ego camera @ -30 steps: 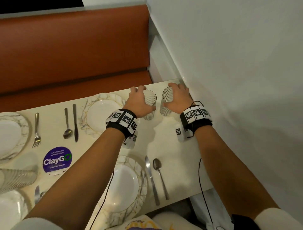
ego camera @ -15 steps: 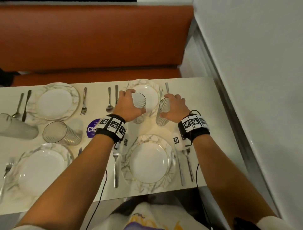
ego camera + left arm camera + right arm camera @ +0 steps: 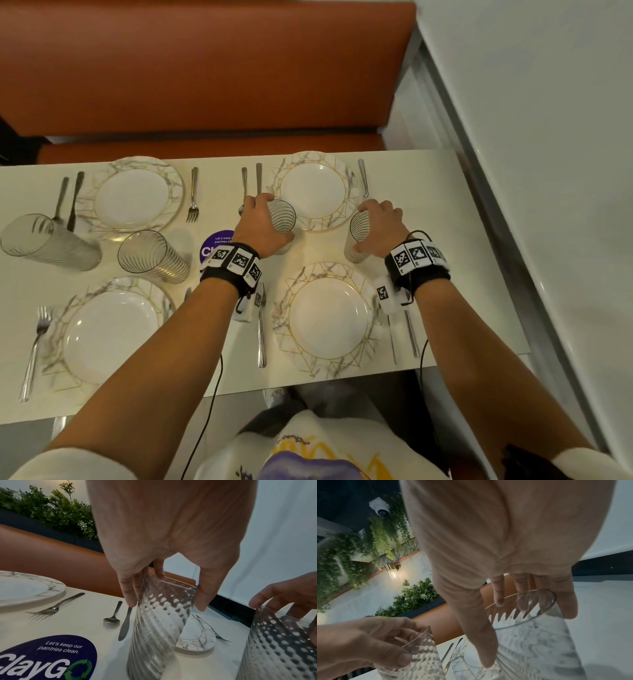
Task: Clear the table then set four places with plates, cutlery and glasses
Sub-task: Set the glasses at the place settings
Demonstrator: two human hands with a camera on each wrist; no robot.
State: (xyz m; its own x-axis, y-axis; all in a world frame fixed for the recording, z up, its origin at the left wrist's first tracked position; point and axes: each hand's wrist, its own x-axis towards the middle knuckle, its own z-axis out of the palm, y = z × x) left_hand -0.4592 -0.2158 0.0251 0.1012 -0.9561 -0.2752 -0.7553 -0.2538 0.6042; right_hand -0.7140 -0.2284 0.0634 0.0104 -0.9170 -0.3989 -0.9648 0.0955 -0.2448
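Observation:
My left hand (image 3: 270,219) grips a ribbed clear glass (image 3: 282,217) near its rim, by the near left edge of the far right plate (image 3: 313,190). In the left wrist view, fingers and thumb (image 3: 165,601) clasp that glass (image 3: 159,622), whose base is down at the tabletop. My right hand (image 3: 364,226) grips a second ribbed glass (image 3: 358,236) between the far right plate and the near right plate (image 3: 329,318). The right wrist view shows its thumb and fingers (image 3: 527,628) round the glass's rim (image 3: 539,635). Cutlery lies beside each plate.
Two more glasses (image 3: 44,241) (image 3: 150,255) stand at the left, between the far left plate (image 3: 135,195) and the near left plate (image 3: 109,330). A purple sticker (image 3: 214,245) marks the table's middle. An orange bench (image 3: 205,68) runs behind, and a white wall (image 3: 548,137) is to the right.
Both hands have carried their glasses from the table's far right corner back to the space between the two right-hand plates. The two glasses now stand a little further apart.

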